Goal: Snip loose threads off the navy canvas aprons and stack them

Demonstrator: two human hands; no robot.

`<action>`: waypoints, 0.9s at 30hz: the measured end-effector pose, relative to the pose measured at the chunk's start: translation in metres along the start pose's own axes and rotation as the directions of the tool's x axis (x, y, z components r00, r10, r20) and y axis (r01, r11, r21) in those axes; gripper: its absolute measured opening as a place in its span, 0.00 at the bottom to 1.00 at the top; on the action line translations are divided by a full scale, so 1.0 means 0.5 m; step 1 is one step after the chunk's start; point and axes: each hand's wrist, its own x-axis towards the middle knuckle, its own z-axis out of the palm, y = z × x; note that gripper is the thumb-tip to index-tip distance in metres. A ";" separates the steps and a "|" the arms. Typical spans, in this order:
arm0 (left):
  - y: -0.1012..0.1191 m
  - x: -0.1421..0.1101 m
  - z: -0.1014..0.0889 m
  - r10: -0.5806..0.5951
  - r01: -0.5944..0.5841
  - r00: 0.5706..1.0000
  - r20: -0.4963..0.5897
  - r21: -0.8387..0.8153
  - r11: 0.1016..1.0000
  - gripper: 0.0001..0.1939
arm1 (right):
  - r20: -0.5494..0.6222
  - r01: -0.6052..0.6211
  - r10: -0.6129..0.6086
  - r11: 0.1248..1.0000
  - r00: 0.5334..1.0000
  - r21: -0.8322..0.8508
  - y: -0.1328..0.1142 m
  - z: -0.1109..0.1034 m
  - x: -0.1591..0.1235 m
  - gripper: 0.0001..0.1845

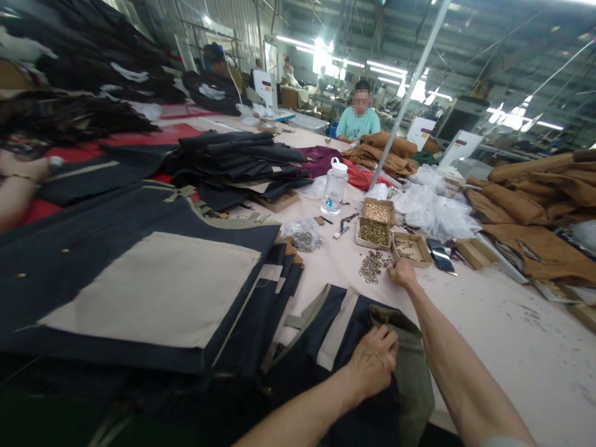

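Observation:
A dark navy apron [342, 335] with khaki trim and a beige strip lies in front of me. My left hand [375, 360] rests on it with curled fingers, gripping the cloth at the khaki fold [400, 323]. Farther out, my right hand [401, 273] is closed beside a loose pile of small metal rings [372, 266], close to a shallow cardboard box [412, 248] of small metal parts. Whatever its fingers may hold is hidden. Several navy aprons with a large beige pocket [162, 288] are stacked to the left.
Boxes of brass eyelets [375, 231] stand behind the rings, near a water bottle [334, 189] and a phone [440, 256]. A metal pole [405, 105] rises beyond. Brown garments [535, 198] are heaped right. Another person's hand [23, 171] is at far left; a person [358, 118] sits opposite.

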 end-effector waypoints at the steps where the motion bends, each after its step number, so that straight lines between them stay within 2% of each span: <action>1: 0.005 -0.003 -0.004 -0.002 0.002 1.000 0.005 -0.005 1.000 0.13 | 0.001 0.001 -0.001 1.000 1.000 -0.005 -0.006 -0.008 -0.005 0.06; 4: 0.020 -0.009 -0.018 -0.003 0.003 1.000 0.002 -0.023 1.000 0.18 | 0.007 0.000 0.000 1.000 1.000 -0.012 -0.006 -0.038 -0.031 0.07; 7: 0.029 -0.010 -0.019 -0.010 0.010 1.000 -0.003 -0.039 0.999 0.18 | -0.034 0.050 -0.049 0.998 0.998 0.036 0.015 -0.067 -0.099 0.09; 10: 0.031 -0.010 -0.010 0.000 0.000 1.000 -0.013 -0.049 0.999 0.16 | -0.122 0.170 -0.145 0.957 0.982 0.235 0.042 -0.082 -0.231 0.09; 13: 0.029 -0.009 -0.001 0.018 -0.019 0.999 -0.031 -0.046 0.999 0.14 | -0.014 0.173 -0.179 0.927 0.984 0.334 0.079 -0.065 -0.378 0.09; 16: 0.027 -0.006 0.005 0.033 -0.034 0.998 -0.056 -0.021 0.999 0.14 | 0.037 0.189 -0.209 0.935 0.977 0.300 0.117 -0.023 -0.466 0.09; 18: 0.027 -0.004 0.008 0.040 -0.040 0.997 -0.069 0.000 0.999 0.14 | 0.005 0.216 -0.223 0.947 0.975 0.237 0.135 0.003 -0.484 0.09; 21: 0.027 -0.002 0.015 0.050 -0.049 0.995 -0.091 0.016 0.999 0.15 | -0.014 0.233 -0.234 0.957 0.972 0.171 0.147 0.024 -0.475 0.08; 24: 0.028 -0.003 0.020 0.047 -0.045 0.992 -0.117 0.019 0.999 0.15 | 0.009 0.222 -0.225 0.967 0.974 0.127 0.144 0.027 -0.460 0.08; 27: 0.029 -0.004 0.021 0.046 -0.044 0.991 -0.129 0.018 0.999 0.13 | 0.064 0.186 -0.198 0.971 0.978 0.153 0.136 0.019 -0.450 0.09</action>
